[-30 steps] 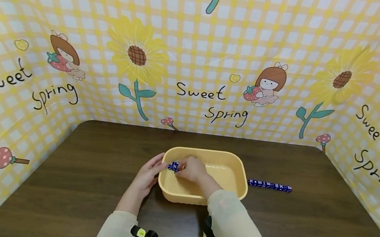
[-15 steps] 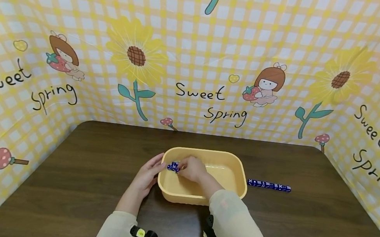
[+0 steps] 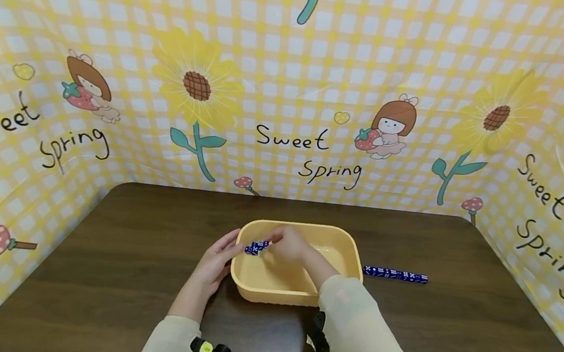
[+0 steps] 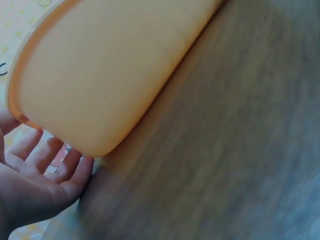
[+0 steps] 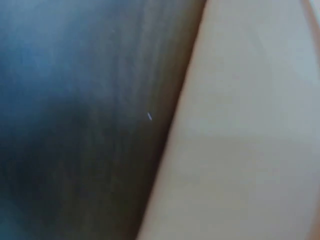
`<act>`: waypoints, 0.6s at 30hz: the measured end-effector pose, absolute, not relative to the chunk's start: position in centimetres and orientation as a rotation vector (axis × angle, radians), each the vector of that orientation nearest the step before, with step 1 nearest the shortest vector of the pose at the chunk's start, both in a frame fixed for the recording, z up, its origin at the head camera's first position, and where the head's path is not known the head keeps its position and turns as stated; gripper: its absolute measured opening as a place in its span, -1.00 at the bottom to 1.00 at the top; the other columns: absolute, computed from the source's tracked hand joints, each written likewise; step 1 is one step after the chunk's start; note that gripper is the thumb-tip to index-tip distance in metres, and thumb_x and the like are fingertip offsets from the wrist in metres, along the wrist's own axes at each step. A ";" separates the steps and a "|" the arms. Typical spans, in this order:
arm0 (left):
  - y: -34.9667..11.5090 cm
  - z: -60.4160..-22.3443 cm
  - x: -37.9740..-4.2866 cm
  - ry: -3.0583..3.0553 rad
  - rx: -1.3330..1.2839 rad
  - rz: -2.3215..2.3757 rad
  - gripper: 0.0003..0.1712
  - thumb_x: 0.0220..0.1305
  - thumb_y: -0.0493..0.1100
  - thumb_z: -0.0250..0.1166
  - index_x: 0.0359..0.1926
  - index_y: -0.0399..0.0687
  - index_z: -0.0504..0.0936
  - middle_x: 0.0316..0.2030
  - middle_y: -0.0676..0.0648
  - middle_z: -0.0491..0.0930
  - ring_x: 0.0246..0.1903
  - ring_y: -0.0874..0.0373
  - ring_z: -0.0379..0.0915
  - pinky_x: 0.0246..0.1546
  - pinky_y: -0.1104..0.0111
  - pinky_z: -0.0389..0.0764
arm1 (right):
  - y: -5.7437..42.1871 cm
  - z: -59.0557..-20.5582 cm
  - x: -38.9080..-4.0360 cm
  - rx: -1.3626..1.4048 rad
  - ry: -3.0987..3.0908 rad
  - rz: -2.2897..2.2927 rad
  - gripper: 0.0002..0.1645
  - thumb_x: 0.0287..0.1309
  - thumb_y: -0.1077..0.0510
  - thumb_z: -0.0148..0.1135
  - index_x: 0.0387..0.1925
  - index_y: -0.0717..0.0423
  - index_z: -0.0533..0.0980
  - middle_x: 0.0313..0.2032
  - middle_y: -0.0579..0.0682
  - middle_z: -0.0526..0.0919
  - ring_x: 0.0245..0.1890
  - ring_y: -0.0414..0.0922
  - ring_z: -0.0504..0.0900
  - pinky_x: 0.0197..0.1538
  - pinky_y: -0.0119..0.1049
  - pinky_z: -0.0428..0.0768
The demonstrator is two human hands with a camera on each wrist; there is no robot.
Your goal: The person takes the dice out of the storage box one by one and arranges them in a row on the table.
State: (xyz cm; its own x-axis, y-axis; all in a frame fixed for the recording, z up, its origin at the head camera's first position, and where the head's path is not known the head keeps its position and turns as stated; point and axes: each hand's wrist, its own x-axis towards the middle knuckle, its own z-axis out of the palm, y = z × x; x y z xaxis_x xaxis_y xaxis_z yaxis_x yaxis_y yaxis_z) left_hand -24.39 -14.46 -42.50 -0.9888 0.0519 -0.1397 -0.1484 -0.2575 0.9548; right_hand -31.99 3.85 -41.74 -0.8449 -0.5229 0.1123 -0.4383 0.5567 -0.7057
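In the head view, a pale yellow plastic bin [image 3: 273, 296] stands on the dark table. My left hand [image 3: 215, 261] holds its left end, thumb at the rim and fingers along the outside. The left wrist view shows the fingers [image 4: 70, 172] against the bin's lower corner. Several blue dice with white dots [image 3: 256, 248] lie clustered at the bin's left inside. My right hand [image 3: 291, 244] reaches into the bin just right of them, fingers bent. Its fingertips are partly hidden, so whether a die is between them cannot be told. The right wrist view shows only the bin's side and the table.
A straight row of several blue dice [image 3: 396, 275] extends rightward from beside the bin's right end on the wooden table [image 3: 109, 272]. A yellow checked cloth [image 3: 292, 84] with printed flowers hangs behind and at both sides.
My right hand has drawn slightly right and up from the clustered dice, showing more of them. The left hand stays on the bin. The whole view has shifted a little.
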 end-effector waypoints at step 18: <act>-14.4 -42.5 -24.4 1.839 -0.113 2.388 -0.44 0.18 -0.24 0.09 0.22 -0.10 0.18 0.19 -0.14 0.16 0.11 0.04 0.09 -0.02 0.12 0.21 | 8.7 -35.9 -30.2 -0.786 2.616 -1.466 -0.88 -0.07 0.20 0.24 -0.41 0.12 0.60 -0.45 -0.07 0.60 -0.44 -0.16 0.48 -0.37 -0.32 0.43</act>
State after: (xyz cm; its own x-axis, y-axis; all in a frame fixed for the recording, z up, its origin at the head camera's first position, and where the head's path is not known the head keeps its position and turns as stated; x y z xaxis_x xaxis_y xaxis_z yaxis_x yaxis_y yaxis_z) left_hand -24.39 -14.42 -42.46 -0.9894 0.0535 -0.1353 -0.1445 -0.2519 0.9569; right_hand -30.16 8.72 -35.87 -0.8707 -0.4473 0.2045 -0.4079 0.4244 -0.8084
